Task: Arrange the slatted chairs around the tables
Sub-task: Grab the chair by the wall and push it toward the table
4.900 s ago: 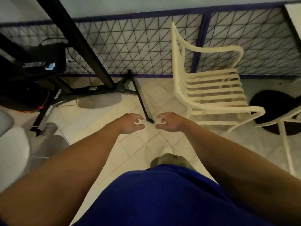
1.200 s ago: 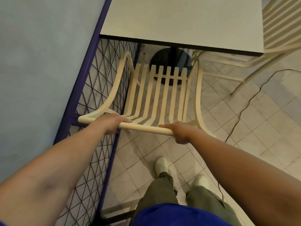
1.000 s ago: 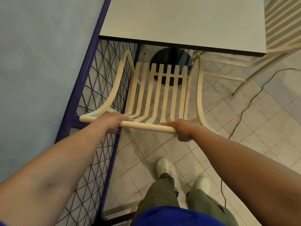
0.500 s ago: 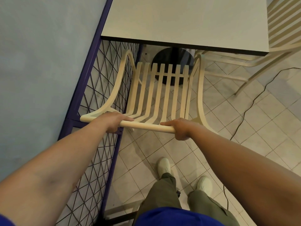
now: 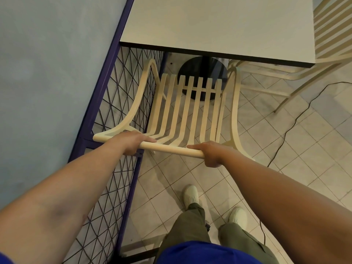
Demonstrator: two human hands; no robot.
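**Hold.** You stand behind the chair [image 5: 234, 101] with both hands on its top rail [image 5: 169, 148]. Your left hand [image 5: 131, 142] wraps the rail toward its left end. Your right hand [image 5: 210, 153] grips it toward the right end. Both are closed round the rail, so neither is free.

**Position.** The chair faces the table [image 5: 219, 25]. Its seat front is near the table edge and in line with the black base [image 5: 203, 65]. The seat shows in full, with none of it hidden beneath the tabletop. The left armrest runs close along the grille [image 5: 104, 82], and this view does not show whether the two touch. A second chair [image 5: 335, 59] stands at the table's right side. A cable [image 5: 295, 121] trails over the tiles, apart from your chair's legs.

**Assessment.** The wide, two-handed hold looks chosen for steering. With your hands spread along the rail you can correct any swing, which matters with the grille so near on one side. Taking the highest bar also lets you tip or slide the chair without stooping.

**Stage.** Judged to be the final tuck-in at this place. The chair is lined up but not yet pushed home.

**Risk.** A push that drifts left would likely scrape the armrest on the grille. Pushed too far forward, the front legs may meet the base. A short, straight shove seems called for.
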